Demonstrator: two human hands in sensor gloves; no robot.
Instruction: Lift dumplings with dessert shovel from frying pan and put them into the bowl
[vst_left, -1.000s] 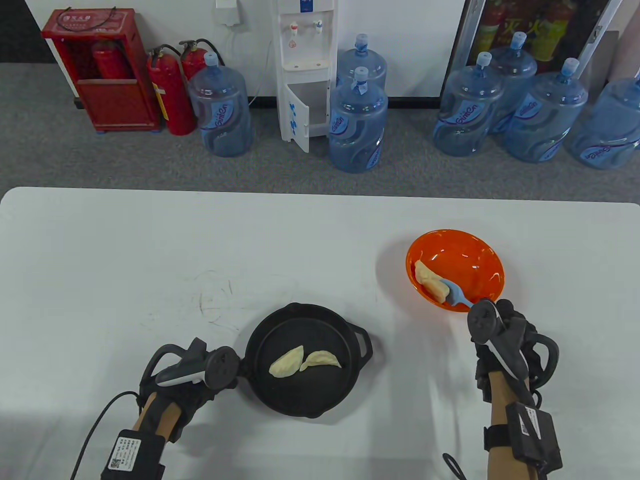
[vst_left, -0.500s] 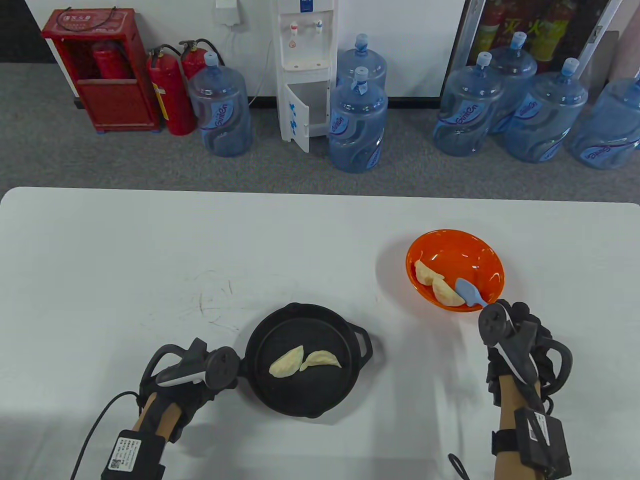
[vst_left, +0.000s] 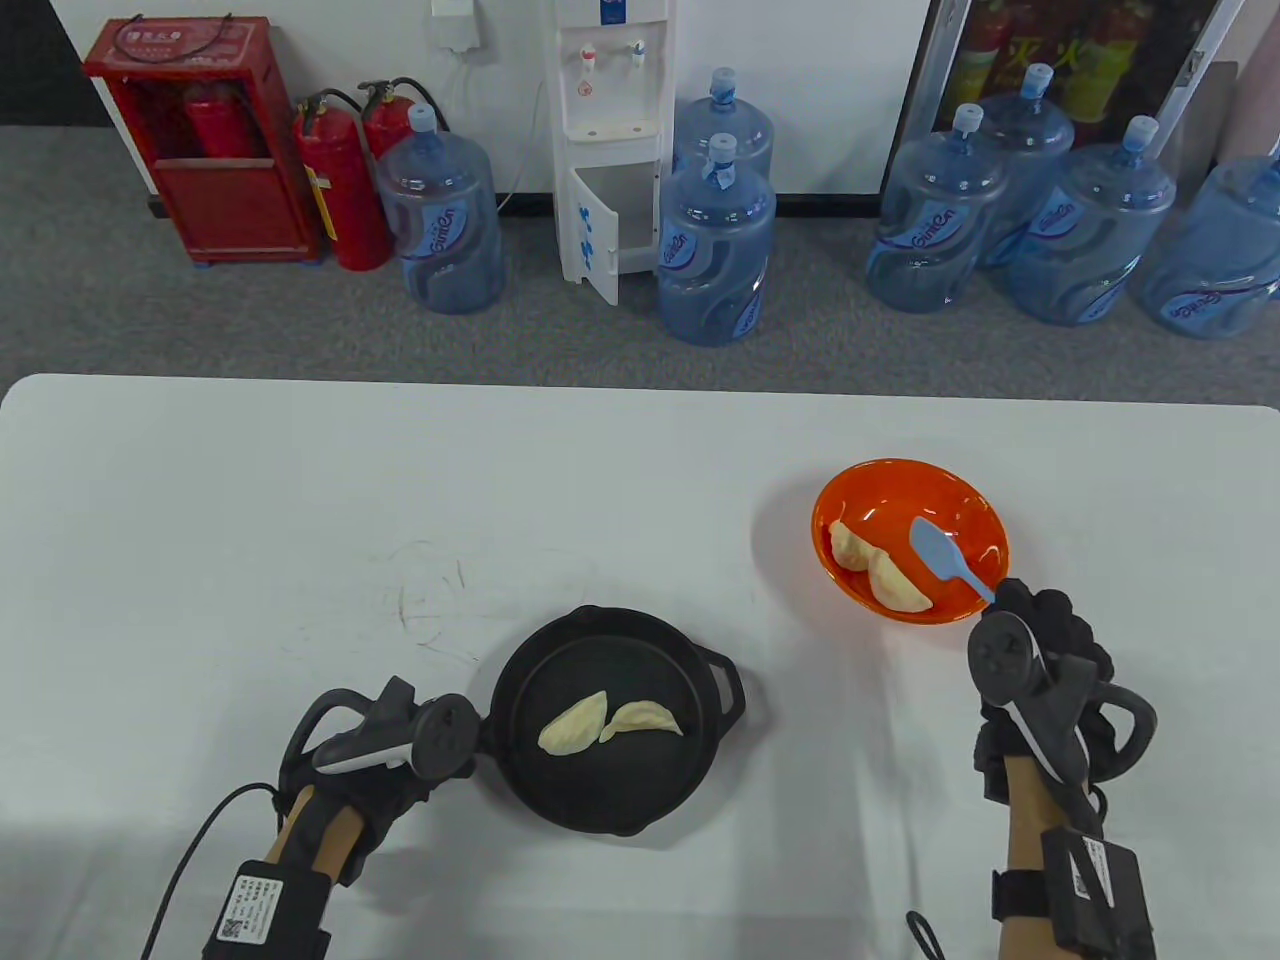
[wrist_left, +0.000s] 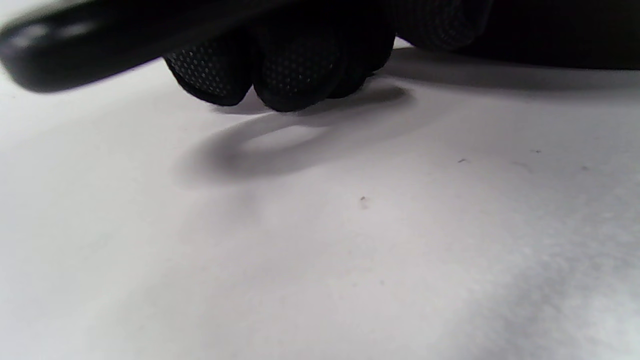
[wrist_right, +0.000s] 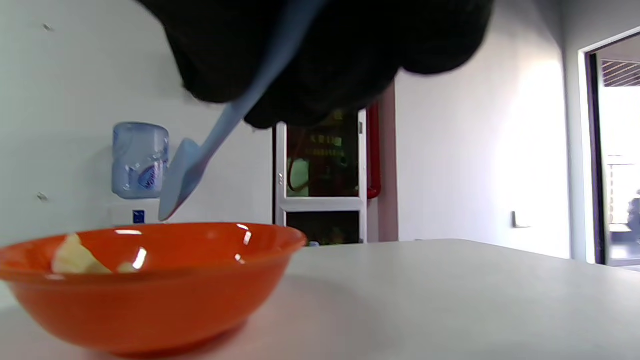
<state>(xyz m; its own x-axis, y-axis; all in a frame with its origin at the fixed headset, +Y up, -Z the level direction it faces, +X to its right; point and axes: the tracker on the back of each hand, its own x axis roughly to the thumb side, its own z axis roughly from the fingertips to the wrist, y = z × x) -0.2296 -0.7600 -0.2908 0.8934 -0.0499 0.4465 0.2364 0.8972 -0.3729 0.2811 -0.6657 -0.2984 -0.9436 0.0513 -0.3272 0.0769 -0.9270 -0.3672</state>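
A black frying pan (vst_left: 560, 790) near the table's front edge holds two pale dumplings (vst_left: 574, 725) (vst_left: 641, 719) side by side. My left hand (vst_left: 400, 745) grips the pan's handle at its left side; its curled fingers (wrist_left: 295, 70) show in the left wrist view. An orange bowl (vst_left: 950, 495) to the right holds two dumplings (vst_left: 849, 545) (vst_left: 897, 587) on its left side. My right hand (vst_left: 1040, 640) holds a blue dessert shovel (vst_left: 942, 553) by its handle, the empty blade raised above the bowl (wrist_right: 150, 300). The shovel (wrist_right: 185, 172) hangs over the rim.
The white table (vst_left: 300, 500) spreads wide behind the pan and to the left. Beyond its far edge stand several water bottles (vst_left: 715, 245), a dispenser (vst_left: 610, 140) and red fire extinguishers (vst_left: 340, 185) on the carpet.
The dumpling slid off the shovel into the bowl beside the first one. My right hand drew back and to the right, lifting the empty blade. The left hand and pan stayed still.
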